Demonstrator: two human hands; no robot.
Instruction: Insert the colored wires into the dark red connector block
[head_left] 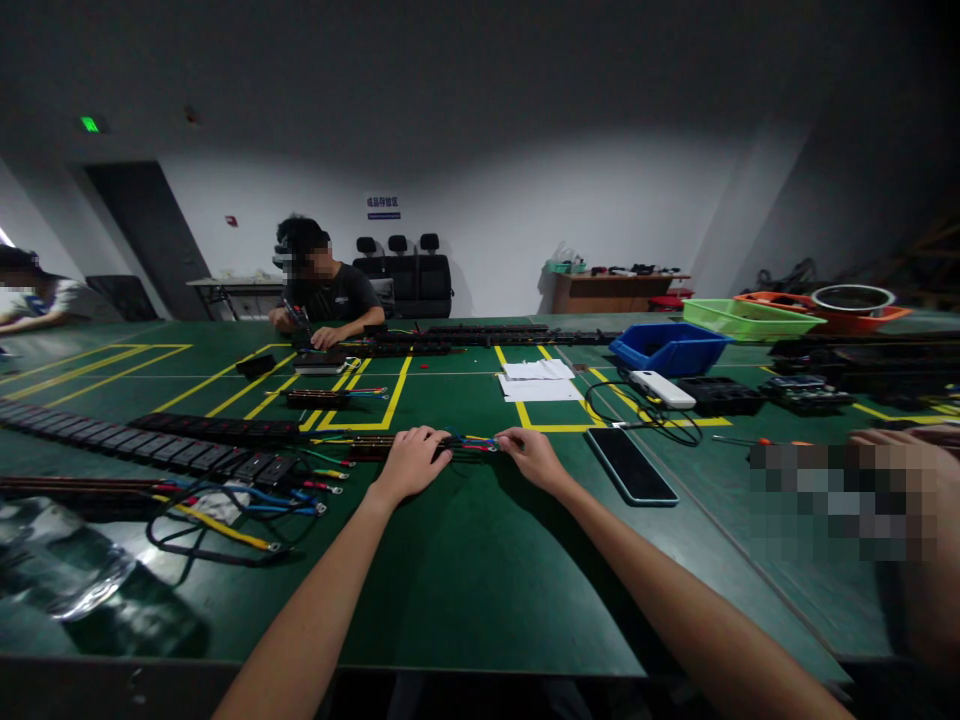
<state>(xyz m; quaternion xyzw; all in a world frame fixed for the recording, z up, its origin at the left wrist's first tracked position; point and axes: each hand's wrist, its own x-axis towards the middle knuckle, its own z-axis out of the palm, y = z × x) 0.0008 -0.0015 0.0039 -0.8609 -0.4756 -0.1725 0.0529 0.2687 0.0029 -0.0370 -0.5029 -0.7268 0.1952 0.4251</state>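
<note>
My left hand [411, 464] lies over the end of a black strip with copper-coloured bars [367, 446], its fingers curled down on it. From under those fingers a bundle of coloured wires [472, 441], blue, yellow and red, runs out to the right. At the bundle's tip my right hand [531, 456] pinches the wire ends between thumb and fingers; exactly which wire it grips is too small to tell. Left of my left hand, more wires with ring terminals [337, 474] stick out from a long black segmented strip [142, 440].
A phone [630, 466] lies right of my right hand, with papers [537, 380], a power bank [663, 389] and a blue bin [669, 350] beyond. A clear plastic container [64, 560] stands front left. A co-worker [326, 290] sits opposite; another person's blurred hand [911, 480] is at right.
</note>
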